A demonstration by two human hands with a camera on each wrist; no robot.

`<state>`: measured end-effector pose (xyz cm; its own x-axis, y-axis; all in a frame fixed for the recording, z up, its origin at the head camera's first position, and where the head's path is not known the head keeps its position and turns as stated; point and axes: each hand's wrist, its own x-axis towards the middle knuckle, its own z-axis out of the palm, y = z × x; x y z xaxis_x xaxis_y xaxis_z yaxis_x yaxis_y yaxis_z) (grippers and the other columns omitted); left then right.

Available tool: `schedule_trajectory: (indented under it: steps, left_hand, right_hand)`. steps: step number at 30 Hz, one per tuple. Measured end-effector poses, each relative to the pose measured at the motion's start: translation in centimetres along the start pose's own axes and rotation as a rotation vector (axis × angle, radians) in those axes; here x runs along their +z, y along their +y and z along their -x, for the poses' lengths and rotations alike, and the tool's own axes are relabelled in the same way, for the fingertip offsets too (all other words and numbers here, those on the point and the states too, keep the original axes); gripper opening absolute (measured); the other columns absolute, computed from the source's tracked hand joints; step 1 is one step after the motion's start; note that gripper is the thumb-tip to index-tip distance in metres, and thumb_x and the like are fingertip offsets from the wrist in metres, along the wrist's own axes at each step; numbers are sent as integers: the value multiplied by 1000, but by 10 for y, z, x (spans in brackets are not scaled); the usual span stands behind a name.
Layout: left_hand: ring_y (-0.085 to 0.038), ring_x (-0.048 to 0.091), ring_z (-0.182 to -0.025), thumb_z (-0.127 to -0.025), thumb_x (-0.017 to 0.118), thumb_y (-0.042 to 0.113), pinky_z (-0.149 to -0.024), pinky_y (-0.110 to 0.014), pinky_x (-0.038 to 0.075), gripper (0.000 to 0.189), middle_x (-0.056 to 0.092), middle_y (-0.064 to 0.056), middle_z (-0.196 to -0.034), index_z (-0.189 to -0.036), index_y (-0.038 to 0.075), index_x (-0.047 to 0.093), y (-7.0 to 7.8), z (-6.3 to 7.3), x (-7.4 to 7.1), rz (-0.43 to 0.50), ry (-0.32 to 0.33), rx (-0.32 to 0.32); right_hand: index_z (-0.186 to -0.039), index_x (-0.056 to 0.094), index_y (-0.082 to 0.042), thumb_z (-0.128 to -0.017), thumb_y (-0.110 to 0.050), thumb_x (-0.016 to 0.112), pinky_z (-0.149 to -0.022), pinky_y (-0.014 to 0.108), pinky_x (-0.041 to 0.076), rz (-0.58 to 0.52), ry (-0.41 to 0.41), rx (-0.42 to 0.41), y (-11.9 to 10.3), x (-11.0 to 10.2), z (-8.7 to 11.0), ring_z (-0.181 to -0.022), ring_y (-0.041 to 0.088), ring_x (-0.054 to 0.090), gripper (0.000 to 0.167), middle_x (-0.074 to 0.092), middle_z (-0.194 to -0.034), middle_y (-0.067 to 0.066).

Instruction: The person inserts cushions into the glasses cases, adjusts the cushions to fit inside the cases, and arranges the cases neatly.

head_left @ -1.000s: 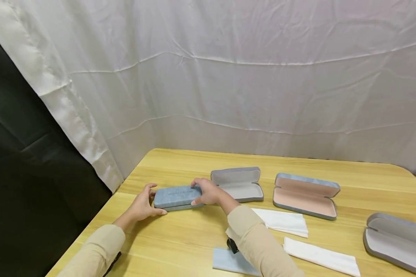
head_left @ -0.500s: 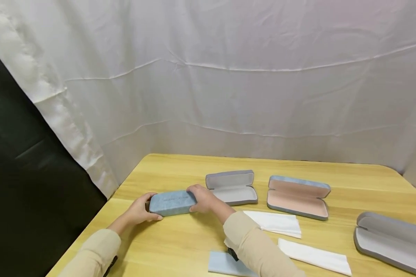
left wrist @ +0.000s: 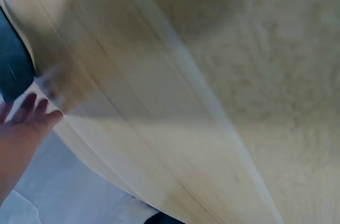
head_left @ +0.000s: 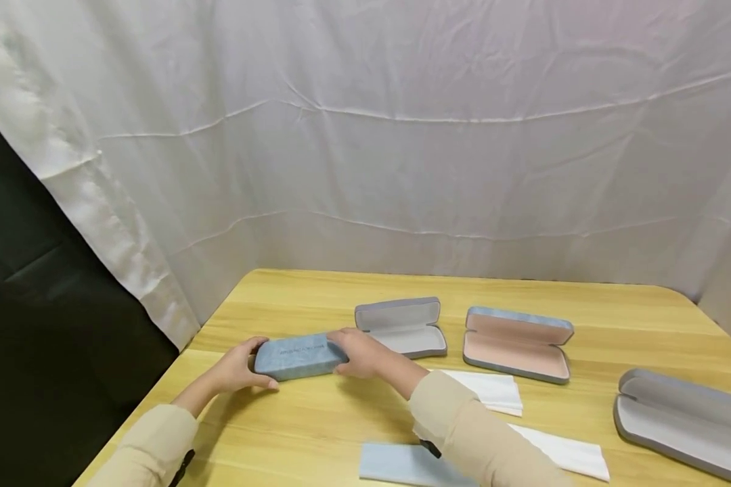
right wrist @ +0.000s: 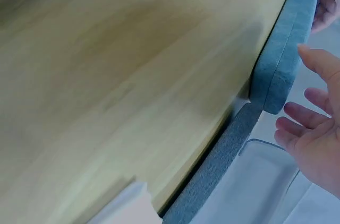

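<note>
A closed light-blue glasses case (head_left: 297, 358) with lettering on its lid is between my hands at the table's left side. My left hand (head_left: 236, 370) grips its left end, thumb in front and fingers behind. At the right end my right hand (head_left: 361, 353) holds it, thumb low in front and fingers over the top. The right wrist view shows the case (right wrist: 284, 57) end-on, with my right hand's thumb (right wrist: 316, 62) against its edge. The left wrist view catches only part of my left hand (left wrist: 26, 128) beside the dark-looking case (left wrist: 15, 65).
An open grey glasses case (head_left: 405, 338) stands just right of my right hand. Farther right are an open pink-lined case (head_left: 514, 355) and another open grey case (head_left: 682, 429). Folded white cloths (head_left: 493, 391) and a light-blue cloth (head_left: 396, 463) lie nearer on the wooden table.
My left hand has closed in around the case's left end. The case has come slightly nearer and tilted, and the seam along its front no longer shows. The head view has shifted a little.
</note>
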<state>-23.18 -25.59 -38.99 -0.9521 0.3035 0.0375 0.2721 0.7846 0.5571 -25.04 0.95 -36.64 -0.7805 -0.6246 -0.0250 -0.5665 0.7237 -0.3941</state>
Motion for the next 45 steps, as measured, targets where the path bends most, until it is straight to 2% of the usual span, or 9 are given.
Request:
schedule_trajectory:
  steps: [3,8,13,17,24,30,34,42,45]
  left_hand:
    - [-50,39,-122,-66,83,32,-97,-58,38,98,33,-34,-138,-136,-12,32,5,3,1,-37,42,-5]
    - [-53,16,-132,-65,83,34,-97,-69,28,98,14,-33,-146,-139,-5,31,12,7,6,-89,164,29]
    - [-54,12,-133,-65,84,31,-96,-72,24,99,8,-30,-149,-140,-2,28,25,10,11,-126,255,85]
    - [-53,9,-134,-67,83,31,-98,-73,21,99,6,-29,-150,-141,-2,27,39,13,17,-126,270,142]
    - [-49,5,-137,-71,78,37,-101,-73,11,95,5,-27,-152,-142,-1,27,63,21,35,-89,203,215]
    - [-49,5,-138,-76,74,40,-101,-73,12,92,4,-26,-153,-144,-1,26,84,30,51,-57,113,239]
    - [-49,4,-139,-77,72,42,-102,-72,14,93,3,-24,-153,-144,0,25,97,36,59,-39,41,247]
    - [-49,8,-138,-79,66,49,-100,-72,19,89,7,-25,-153,-143,0,29,116,48,74,26,-83,283]
    - [-50,11,-137,-81,63,51,-98,-72,22,87,8,-27,-152,-142,0,28,120,52,81,45,-156,300]
  right_hand:
    - [-138,41,-7,-86,-22,67,-106,38,37,4,12,-29,0,-3,7,-132,25,39,60,44,-141,10]
    - [-137,43,-5,-86,-22,67,-106,39,38,5,52,-84,0,-9,20,-131,27,40,59,46,-140,12]
    - [-138,41,-3,-89,-25,62,-105,40,38,8,68,-106,0,-13,39,-130,28,42,58,46,-138,14]
    - [-139,39,-1,-90,-28,60,-106,42,37,29,73,-135,-1,-16,56,-129,28,41,60,46,-137,15]
    - [-141,36,-4,-92,-35,56,-109,42,33,129,48,-199,-5,-13,85,-132,26,38,62,43,-140,11]
    - [-141,35,-4,-91,-44,54,-109,46,31,240,85,-260,-2,-3,114,-136,31,32,66,39,-144,12]
    - [-140,37,-4,-92,-49,50,-107,49,33,251,99,-267,6,2,131,-137,33,29,68,35,-147,14]
    - [-139,38,-2,-93,-49,47,-100,52,39,218,132,-273,21,11,160,-133,36,34,67,37,-145,17]
    - [-137,40,-1,-93,-48,48,-95,50,43,227,189,-308,29,16,170,-129,35,40,65,42,-141,18]
